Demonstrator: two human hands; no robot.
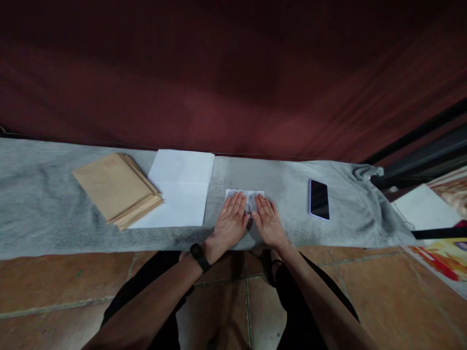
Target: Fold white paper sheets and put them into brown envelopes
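A small folded white paper [245, 195] lies on the grey cloth [44, 204] covering a long low surface. My left hand [229, 222] rests flat on its left part, fingers stretched out and close together. My right hand [269, 222] lies flat on its right part, fingers likewise extended. Most of the paper is hidden under both palms; only its far edge shows. A black band sits on my left wrist.
A stack of brown envelopes [116, 188] lies at the left, partly over white sheets [179, 187]. A dark phone [319, 199] lies face up to the right. Red curtain hangs behind. Tiled floor and printed papers [443, 253] at the right.
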